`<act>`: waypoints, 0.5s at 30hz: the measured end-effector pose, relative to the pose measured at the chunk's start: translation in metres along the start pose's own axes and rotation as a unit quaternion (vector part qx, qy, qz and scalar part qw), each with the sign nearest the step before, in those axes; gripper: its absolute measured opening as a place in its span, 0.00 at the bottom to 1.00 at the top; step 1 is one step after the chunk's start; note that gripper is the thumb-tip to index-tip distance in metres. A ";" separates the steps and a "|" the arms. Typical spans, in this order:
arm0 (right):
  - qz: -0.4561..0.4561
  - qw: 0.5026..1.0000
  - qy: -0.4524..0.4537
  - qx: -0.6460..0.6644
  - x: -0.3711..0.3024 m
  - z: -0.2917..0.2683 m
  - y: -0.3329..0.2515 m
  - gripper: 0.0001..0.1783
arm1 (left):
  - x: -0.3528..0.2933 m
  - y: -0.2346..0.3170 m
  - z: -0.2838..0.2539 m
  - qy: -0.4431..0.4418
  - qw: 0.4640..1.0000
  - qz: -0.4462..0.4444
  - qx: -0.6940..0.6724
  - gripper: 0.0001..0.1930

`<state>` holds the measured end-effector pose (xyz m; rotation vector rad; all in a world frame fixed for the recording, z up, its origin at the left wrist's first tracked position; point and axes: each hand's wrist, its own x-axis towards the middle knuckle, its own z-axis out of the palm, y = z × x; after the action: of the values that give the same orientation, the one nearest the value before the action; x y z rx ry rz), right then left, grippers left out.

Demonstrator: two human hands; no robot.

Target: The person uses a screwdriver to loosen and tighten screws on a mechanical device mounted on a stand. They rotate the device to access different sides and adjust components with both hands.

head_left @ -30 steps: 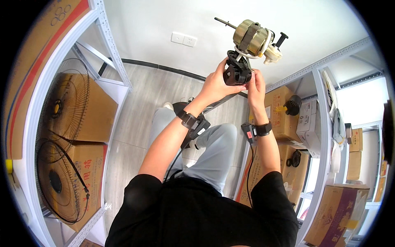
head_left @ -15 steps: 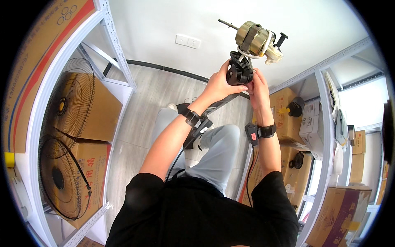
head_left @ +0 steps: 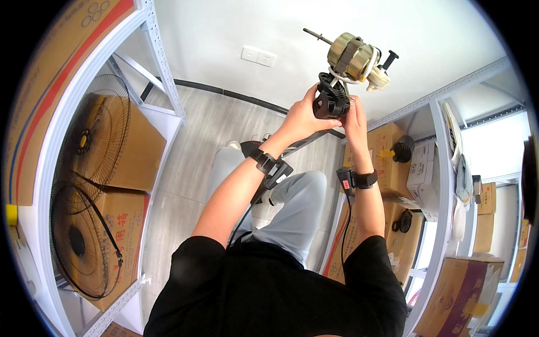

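Note:
A stripped fan motor (head_left: 349, 56), brass-coloured with a dark strap round it, sits on top of a black plastic neck housing (head_left: 331, 101). Its thin metal shaft (head_left: 318, 36) points to the far left; a black knob (head_left: 389, 59) sticks out on the right beside a cream gearbox (head_left: 378, 78). White wires loop below the motor. My left hand (head_left: 303, 119) is wrapped round the housing's left side, thumb across its lower front. Against its right side lie the closed fingers of my right hand (head_left: 354, 121), the fingertips partly hidden. A dark pole (head_left: 307, 139) slants down behind my left wrist.
On the left rack, two black wire fan guards (head_left: 106, 132) lean against cardboard boxes (head_left: 137, 149). The right rack holds more boxes (head_left: 376, 149), a small black fan part (head_left: 402, 149) and a black knob-like piece (head_left: 401, 221). A white wall with sockets (head_left: 259, 56) stands ahead.
The motor and black housing have shifted slightly to the right and toward me, with both hands moving along. My grip looks much the same.

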<state>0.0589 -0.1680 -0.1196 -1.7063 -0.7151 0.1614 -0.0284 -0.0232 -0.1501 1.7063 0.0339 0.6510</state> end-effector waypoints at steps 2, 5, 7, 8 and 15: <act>-0.085 0.990 -0.023 -0.106 -0.003 -0.006 -0.003 0.17 | -0.001 0.003 0.000 0.001 1.000 -0.010 -0.003 0.54; -0.129 0.979 -0.035 -0.151 -0.003 -0.014 0.008 0.17 | -0.001 0.001 -0.001 0.002 1.000 -0.007 -0.015 0.54; -0.160 0.973 -0.024 -0.163 -0.002 -0.013 0.013 0.18 | -0.001 0.001 -0.001 0.000 1.000 -0.003 -0.016 0.54; -0.189 0.966 -0.013 -0.178 -0.002 -0.012 0.015 0.18 | -0.001 0.001 -0.001 -0.001 1.000 -0.001 -0.018 0.54; -0.125 0.980 0.054 -0.144 0.008 -0.001 0.029 0.24 | -0.001 0.006 -0.005 -0.024 0.999 -0.034 -0.018 0.52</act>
<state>0.0759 -0.1672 -0.1438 -1.8636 -0.8978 -0.2187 -0.0337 -0.0212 -0.1444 1.6783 0.0459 0.5570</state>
